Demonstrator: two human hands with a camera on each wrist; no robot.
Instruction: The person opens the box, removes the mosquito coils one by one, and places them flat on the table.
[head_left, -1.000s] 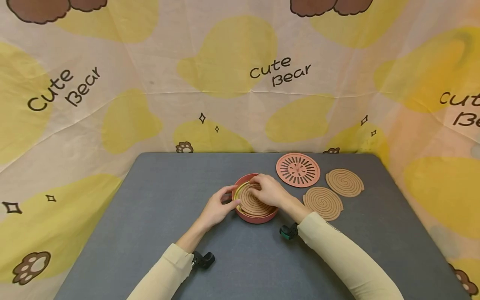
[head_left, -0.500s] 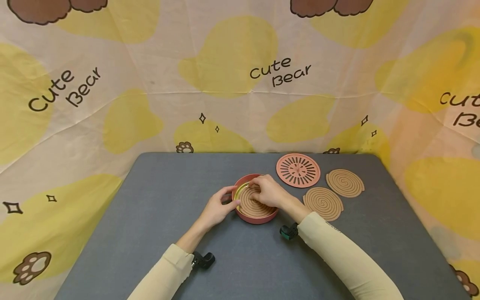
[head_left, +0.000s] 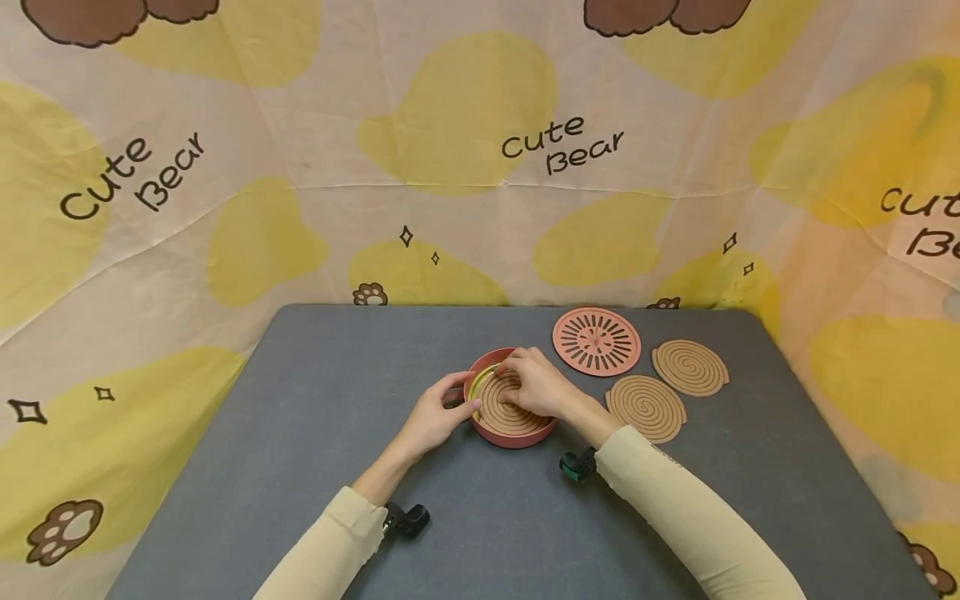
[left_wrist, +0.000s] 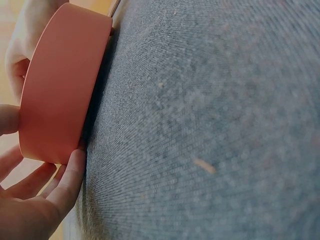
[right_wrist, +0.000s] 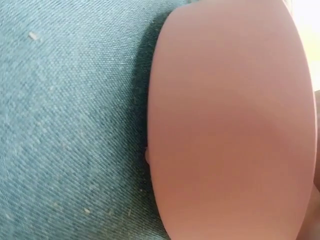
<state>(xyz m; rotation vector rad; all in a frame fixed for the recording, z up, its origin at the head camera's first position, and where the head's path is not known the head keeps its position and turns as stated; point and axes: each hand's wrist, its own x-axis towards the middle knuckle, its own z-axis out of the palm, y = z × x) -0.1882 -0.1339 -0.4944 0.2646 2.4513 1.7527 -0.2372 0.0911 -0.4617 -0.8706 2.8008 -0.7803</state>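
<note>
A round red mosquito coil holder (head_left: pixel 513 441) sits on the table, with a yellow-green ring (head_left: pixel 476 392) showing along its inner left side. Inside it lies a brown mosquito coil (head_left: pixel 504 419). My left hand (head_left: pixel 432 415) holds the holder's left side, thumb at the rim and fingers along the outer wall (left_wrist: pixel 60 90). From the right, my right hand (head_left: pixel 543 385) reaches over the rim with curled fingers and thumb on the coil, covering its upper right part. The holder's red side fills much of the right wrist view.
Behind and right of the holder lies a slotted red lid (head_left: pixel 596 342). Two more brown coils, a nearer one (head_left: pixel 646 408) and a farther one (head_left: pixel 690 367), lie flat to the right. A printed cloth (head_left: pixel 450 125) hangs behind the grey table (head_left: pixel 322 358).
The coil under my right hand has gone down from a raised position to lie lower inside the holder. My left hand has stayed on the holder's side.
</note>
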